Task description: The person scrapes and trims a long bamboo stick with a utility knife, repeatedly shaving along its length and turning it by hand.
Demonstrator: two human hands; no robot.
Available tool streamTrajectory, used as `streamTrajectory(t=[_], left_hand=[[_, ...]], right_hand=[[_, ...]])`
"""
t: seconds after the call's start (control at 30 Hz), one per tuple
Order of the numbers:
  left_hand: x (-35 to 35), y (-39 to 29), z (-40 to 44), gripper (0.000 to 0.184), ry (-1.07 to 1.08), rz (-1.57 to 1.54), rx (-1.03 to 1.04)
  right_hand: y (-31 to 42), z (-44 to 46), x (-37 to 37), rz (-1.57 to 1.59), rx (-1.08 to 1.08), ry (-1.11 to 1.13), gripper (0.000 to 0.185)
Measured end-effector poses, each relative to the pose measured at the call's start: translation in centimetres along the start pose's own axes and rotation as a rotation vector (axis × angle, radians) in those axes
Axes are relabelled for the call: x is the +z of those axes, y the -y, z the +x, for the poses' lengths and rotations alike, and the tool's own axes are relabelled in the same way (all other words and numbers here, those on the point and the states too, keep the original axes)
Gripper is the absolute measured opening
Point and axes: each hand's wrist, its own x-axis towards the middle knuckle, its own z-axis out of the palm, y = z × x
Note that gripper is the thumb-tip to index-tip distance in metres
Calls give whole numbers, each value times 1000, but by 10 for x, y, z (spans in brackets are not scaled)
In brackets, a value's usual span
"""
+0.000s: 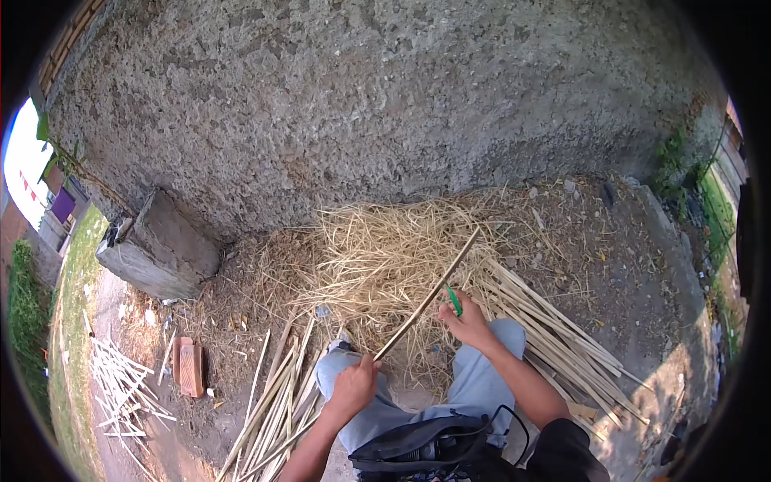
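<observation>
Against rough grey wall [385, 104], holding slender brown wooden strip [418, 314], left fingers [367, 372] clamped on its 7-o'clock end, probably steadying it for green tool [454, 300] clamped in right fingers [470, 308].

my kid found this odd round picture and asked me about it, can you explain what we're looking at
There is no machine here: a person works with two bare hands, and the single picture comes from a camera worn on their head, looking forward and down.

The left hand grips the lower end of a long, thin strip. The right hand, near its upper part, holds something small and green.

On the ground beyond the knees lies a heap of pale shavings, with long strips to its right and more by the left leg. Further left are a reddish brick and a pile of short pale pieces. A rough wall stands behind.
</observation>
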Motion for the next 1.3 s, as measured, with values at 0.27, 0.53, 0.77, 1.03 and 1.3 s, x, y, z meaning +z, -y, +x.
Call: streamTrajectory(t=[0.27,0.53,0.77,1.03,1.3], left_hand=[[23,4,-10,24,27,-110,0],[36,0,-11,27,-36,7,-36],[43,12,-23,24,-83,80,-8],[44,6,-25,24,-104,114,-17],[40,6,-25,25,-64,150,-44]], right_hand=[[30,-29,-10,-238,67,100,40],[53,-28,4,-376,-271,45,37],[48,-23,-9,-483,-302,-76,37],[66,-40,-6,-555,-288,55,37],[37,-12,-7,-614,-147,-20,42]])
